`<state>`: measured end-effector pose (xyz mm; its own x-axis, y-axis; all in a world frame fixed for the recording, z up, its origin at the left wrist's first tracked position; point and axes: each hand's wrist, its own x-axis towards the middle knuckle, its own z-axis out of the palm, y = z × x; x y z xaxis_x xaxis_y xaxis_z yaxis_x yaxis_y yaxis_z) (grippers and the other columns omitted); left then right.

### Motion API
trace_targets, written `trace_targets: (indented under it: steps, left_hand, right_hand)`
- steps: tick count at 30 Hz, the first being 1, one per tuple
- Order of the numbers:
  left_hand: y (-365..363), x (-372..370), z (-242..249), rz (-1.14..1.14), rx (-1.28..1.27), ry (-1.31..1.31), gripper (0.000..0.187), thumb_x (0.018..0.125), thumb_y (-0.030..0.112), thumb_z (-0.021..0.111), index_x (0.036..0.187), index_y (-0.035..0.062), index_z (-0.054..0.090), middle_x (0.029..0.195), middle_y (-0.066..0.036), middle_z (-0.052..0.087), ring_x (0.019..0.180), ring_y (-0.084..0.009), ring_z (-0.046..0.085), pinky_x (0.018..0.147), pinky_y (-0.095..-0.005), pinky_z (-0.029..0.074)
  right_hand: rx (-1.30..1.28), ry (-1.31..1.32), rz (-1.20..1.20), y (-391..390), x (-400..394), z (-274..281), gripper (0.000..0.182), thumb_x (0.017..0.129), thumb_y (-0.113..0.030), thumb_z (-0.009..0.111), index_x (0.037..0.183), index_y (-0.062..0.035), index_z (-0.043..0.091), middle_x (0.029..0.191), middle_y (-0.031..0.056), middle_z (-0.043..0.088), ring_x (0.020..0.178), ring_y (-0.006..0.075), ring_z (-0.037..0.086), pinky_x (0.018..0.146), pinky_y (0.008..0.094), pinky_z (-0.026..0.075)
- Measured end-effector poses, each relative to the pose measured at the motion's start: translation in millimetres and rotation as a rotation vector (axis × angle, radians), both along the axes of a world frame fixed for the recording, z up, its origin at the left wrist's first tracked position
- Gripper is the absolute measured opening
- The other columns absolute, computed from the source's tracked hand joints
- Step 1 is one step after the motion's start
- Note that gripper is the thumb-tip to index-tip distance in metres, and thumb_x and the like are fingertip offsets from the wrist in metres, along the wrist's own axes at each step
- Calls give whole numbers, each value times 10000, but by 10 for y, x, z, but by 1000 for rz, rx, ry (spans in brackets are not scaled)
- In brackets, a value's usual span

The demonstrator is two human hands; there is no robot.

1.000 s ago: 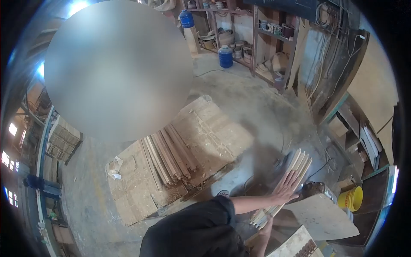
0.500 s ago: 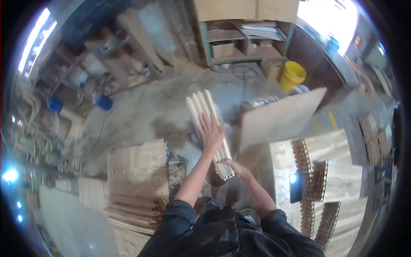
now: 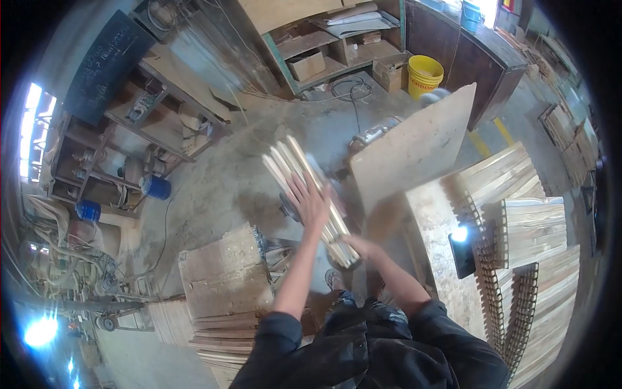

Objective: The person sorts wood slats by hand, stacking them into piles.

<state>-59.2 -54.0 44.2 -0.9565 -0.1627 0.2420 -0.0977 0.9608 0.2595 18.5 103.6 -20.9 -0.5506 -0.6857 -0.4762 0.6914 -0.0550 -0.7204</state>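
A bundle of several pale wooden strips [image 3: 291,155] lies slantwise in front of me, its far end fanned slightly apart. My left hand [image 3: 312,206] is laid over the middle of the bundle, its fingers along the strips and its thumb by their right edge. At the near end, my right hand [image 3: 359,246] grips the strips from the right side. Its fingertips are partly hidden. Behind the bundle, a dark object is blurred and mostly covered.
Ridged wooden pieces [image 3: 534,233] and a dark phone-like device [image 3: 462,254] lie on the right-hand table. A wooden stack [image 3: 227,266] stands at left. Ahead are a tilted board [image 3: 414,146], a yellow bucket [image 3: 425,76], shelving [image 3: 285,58] and a floor cable [image 3: 353,91].
The view has shifted, so surroundings sit differently in frame. The bundle is turned a little more to the left, and its far ends look more spread. Both hands stay on it.
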Motion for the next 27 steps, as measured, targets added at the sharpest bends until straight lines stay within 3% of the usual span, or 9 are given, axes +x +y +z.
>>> trace_targets:
  steps: [3,9,14,15,20,23,24,26,27]
  left_hand:
    - [-78,-116,30,6,-79,-15,804,1018,531,409,1562,-35,237,1637,-305,70,1530,-445,19,1219,-576,9]
    - [503,1182,-338,-51,80,-97,838,1029,528,393,1574,-56,140,1628,-331,16,1517,-483,-28,1192,-635,-23]
    - [363,803,-232,-27,55,-71,828,1015,506,434,1574,-46,169,1631,-320,51,1521,-474,-11,1198,-624,-20]
    - [240,551,-194,-17,31,-32,828,1009,510,445,1572,-40,188,1631,-315,76,1524,-467,0,1204,-615,-13]
    - [-76,-41,-54,-28,-46,39,839,992,522,482,1560,-41,226,1626,-307,128,1525,-449,46,1220,-588,13]
    - [189,537,-152,-51,42,-57,831,1012,501,448,1575,-41,166,1642,-296,56,1531,-443,-11,1206,-604,-37]
    - [318,824,-209,-55,66,-84,844,1010,508,449,1576,-44,155,1640,-303,36,1528,-452,-17,1204,-608,-40]
    - [485,1247,-290,-64,89,-131,862,1007,520,449,1577,-47,137,1636,-312,5,1523,-465,-26,1201,-614,-42]
    - [542,1371,-285,-69,91,-152,868,1007,524,447,1578,-48,130,1635,-315,-7,1522,-470,-28,1200,-617,-41]
  right_hand:
    - [-36,-86,3,-73,-31,-29,493,882,-388,651,1200,-12,651,1055,128,710,916,226,689,848,378,550]
    - [-54,-198,8,527,1301,-453,479,914,-323,630,1239,30,620,1078,136,711,933,226,700,852,354,559]
    - [8,-288,89,393,835,-308,552,932,-337,601,1347,27,573,1123,132,717,1076,218,664,952,350,515]
    - [151,-234,-33,248,564,224,435,894,-343,647,1155,5,664,1020,132,722,866,207,708,764,356,580]
    - [-28,-174,58,-28,-53,155,457,885,-311,651,1210,9,625,1007,138,718,865,225,716,802,358,575]
    - [-60,-104,2,206,657,-446,477,905,-320,640,1247,12,609,1039,138,712,924,227,708,845,348,560]
    - [-60,-275,-1,345,928,-270,496,913,-331,633,1269,13,601,1067,141,710,945,230,704,858,347,556]
    - [58,-99,178,606,1324,-226,498,942,-299,568,1378,-60,573,1272,145,658,1225,214,584,1041,389,463]
    - [33,-24,136,620,1319,-142,495,939,-326,576,1338,-34,585,1217,145,675,1134,222,625,971,375,498]
